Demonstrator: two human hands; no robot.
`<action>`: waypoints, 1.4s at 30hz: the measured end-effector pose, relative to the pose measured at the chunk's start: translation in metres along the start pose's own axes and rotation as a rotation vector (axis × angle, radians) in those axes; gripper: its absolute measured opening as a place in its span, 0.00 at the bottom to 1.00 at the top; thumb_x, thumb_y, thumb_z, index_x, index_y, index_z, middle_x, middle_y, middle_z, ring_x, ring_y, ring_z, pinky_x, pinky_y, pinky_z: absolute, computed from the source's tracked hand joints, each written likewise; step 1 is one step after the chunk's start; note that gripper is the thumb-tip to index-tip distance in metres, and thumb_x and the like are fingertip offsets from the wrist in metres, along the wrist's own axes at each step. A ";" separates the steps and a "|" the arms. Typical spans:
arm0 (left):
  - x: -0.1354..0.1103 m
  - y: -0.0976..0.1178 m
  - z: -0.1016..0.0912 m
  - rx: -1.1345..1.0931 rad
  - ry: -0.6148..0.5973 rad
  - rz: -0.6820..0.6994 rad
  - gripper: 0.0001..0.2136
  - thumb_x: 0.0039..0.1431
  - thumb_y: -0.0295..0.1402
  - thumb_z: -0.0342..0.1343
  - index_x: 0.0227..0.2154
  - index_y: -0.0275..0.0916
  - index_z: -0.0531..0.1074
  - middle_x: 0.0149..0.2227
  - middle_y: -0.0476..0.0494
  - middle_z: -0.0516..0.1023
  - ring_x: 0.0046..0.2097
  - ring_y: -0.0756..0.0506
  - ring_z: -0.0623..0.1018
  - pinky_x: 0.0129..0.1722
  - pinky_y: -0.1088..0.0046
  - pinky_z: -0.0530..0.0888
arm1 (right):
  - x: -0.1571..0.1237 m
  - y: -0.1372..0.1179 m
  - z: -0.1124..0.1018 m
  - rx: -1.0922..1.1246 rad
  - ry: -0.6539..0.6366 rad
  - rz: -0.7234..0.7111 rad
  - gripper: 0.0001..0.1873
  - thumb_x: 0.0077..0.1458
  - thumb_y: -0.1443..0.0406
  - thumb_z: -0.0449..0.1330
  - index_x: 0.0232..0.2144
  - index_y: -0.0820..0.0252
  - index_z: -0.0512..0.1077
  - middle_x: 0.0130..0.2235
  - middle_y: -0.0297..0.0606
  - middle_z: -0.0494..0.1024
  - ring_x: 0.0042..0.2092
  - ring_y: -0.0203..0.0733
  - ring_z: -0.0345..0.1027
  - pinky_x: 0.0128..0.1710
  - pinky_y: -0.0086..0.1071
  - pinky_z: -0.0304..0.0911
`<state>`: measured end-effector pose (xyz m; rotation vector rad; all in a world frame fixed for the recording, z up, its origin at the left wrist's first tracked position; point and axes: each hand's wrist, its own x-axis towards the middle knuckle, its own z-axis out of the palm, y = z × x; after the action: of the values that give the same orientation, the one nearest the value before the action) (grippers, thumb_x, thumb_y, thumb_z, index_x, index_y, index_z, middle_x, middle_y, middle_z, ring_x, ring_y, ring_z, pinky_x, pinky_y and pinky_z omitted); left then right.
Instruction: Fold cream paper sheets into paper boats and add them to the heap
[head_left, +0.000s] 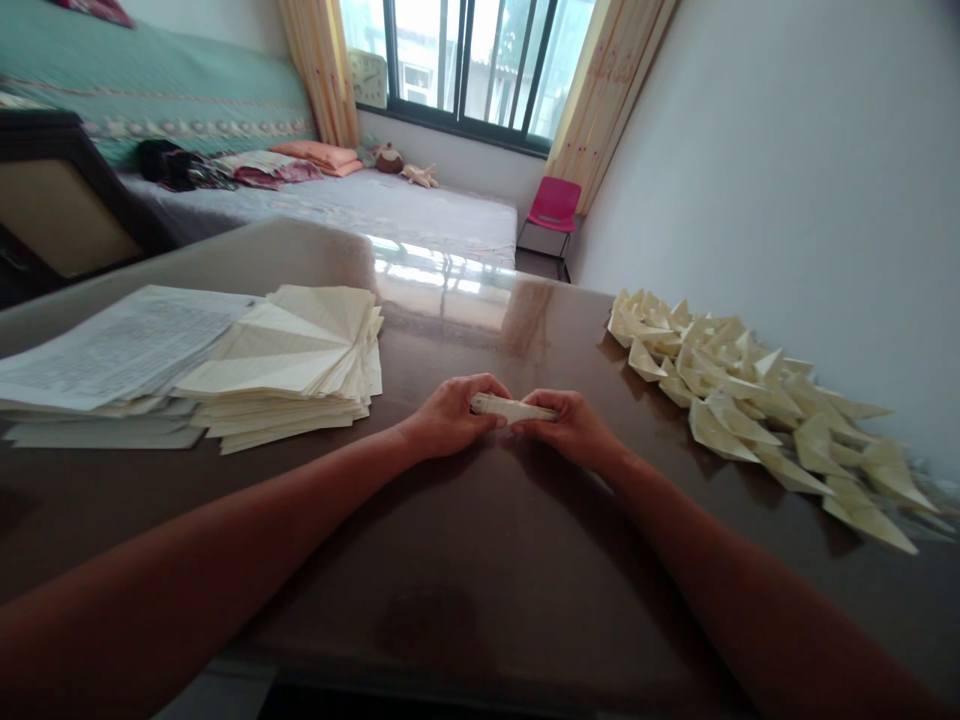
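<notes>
A narrow folded strip of cream paper lies between my two hands near the middle of the dark brown table. My left hand is closed on the strip's left end, fingers curled over it. My right hand pinches the right end. Both hands rest on the tabletop. A stack of cream sheets, part-folded on top, sits to the left. To the right, a pile of several folded cream paper shapes spreads along the wall.
Printed paper sheets lie at the far left of the table. Beyond the table stands a bed with clothes and toys, a pink chair and a curtained window. A white wall runs along the right.
</notes>
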<state>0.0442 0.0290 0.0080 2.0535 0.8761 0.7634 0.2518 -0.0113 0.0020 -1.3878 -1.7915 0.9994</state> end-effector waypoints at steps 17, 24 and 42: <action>0.000 0.002 0.002 0.032 -0.040 -0.006 0.12 0.57 0.37 0.52 0.33 0.35 0.76 0.24 0.52 0.74 0.28 0.52 0.71 0.30 0.80 0.66 | -0.004 -0.010 0.002 -0.222 -0.007 -0.131 0.20 0.58 0.53 0.54 0.30 0.63 0.76 0.24 0.30 0.68 0.28 0.33 0.59 0.30 0.25 0.55; 0.000 -0.003 -0.004 -0.043 -0.031 -0.043 0.12 0.56 0.39 0.54 0.32 0.34 0.75 0.23 0.52 0.73 0.26 0.52 0.72 0.29 0.79 0.66 | -0.006 -0.008 -0.006 -0.243 -0.046 -0.082 0.15 0.57 0.56 0.56 0.33 0.61 0.78 0.27 0.32 0.75 0.29 0.35 0.64 0.30 0.26 0.57; -0.002 -0.014 -0.006 0.148 0.014 0.161 0.14 0.50 0.28 0.56 0.41 0.39 0.69 0.41 0.46 0.70 0.39 0.49 0.72 0.38 0.76 0.70 | -0.003 0.000 -0.022 -0.381 -0.034 -0.182 0.14 0.57 0.58 0.57 0.38 0.58 0.79 0.35 0.36 0.80 0.36 0.42 0.70 0.39 0.33 0.63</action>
<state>0.0334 0.0367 -0.0008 2.2729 0.8025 0.8207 0.2714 -0.0102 0.0128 -1.3984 -2.1702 0.6100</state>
